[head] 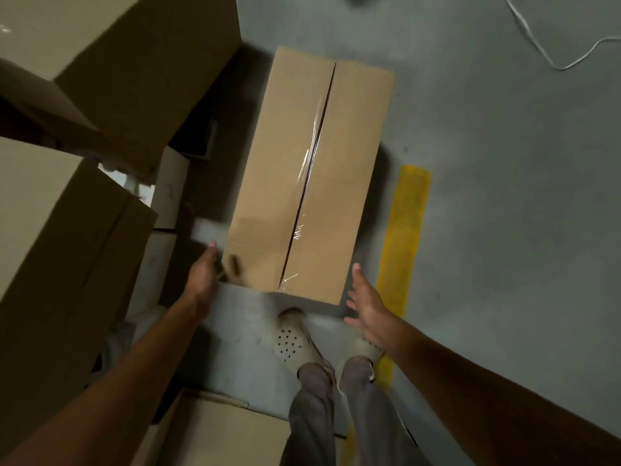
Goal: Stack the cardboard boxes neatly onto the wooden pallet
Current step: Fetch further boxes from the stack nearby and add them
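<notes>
A long cardboard box (309, 176) lies flat on the grey floor (504, 196) in the middle of the frame, taped shut with 1 shiny strip. It looks stiff and maybe heavy (I am guessing). Both hands are open and hold nothing: the left hand (201, 274) by its near left corner, the right hand (364, 304) just beside the near right corner. Best to grip the 2 long sides low down.
</notes>
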Tool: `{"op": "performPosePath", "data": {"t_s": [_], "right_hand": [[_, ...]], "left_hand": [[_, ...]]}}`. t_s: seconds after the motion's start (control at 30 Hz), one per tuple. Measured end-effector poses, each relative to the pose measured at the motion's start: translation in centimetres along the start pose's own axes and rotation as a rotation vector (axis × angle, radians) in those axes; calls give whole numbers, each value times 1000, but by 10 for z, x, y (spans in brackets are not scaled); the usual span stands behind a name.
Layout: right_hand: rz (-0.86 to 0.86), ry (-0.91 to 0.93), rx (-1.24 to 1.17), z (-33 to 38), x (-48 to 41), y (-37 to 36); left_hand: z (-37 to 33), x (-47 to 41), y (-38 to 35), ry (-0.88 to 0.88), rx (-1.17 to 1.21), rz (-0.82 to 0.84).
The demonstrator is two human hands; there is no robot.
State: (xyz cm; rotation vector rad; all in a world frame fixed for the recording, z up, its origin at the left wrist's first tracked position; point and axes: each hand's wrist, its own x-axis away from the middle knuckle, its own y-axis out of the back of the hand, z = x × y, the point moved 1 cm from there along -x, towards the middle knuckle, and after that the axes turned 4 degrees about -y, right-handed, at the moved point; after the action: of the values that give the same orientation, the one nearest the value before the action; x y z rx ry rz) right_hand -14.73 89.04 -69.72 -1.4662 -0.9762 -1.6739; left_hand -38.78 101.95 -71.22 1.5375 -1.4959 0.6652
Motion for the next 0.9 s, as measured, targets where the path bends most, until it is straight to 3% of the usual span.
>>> {"op": "performPosePath", "data": {"t_s": [0.27,0.47,0.63,0.9], "right_hand": [[29,8,-95,12,34,7],[-119,306,-119,54,132,41],[-89,501,-176,105,223,68],[-53,761,-152,148,375,128]], "left_hand": [[-22,36,-9,-51,-61,34],[-93,128,-9,-166,-25,65],[-171,210,-9,-289,22,101],[-267,338,-4,-641,48,124]]}}
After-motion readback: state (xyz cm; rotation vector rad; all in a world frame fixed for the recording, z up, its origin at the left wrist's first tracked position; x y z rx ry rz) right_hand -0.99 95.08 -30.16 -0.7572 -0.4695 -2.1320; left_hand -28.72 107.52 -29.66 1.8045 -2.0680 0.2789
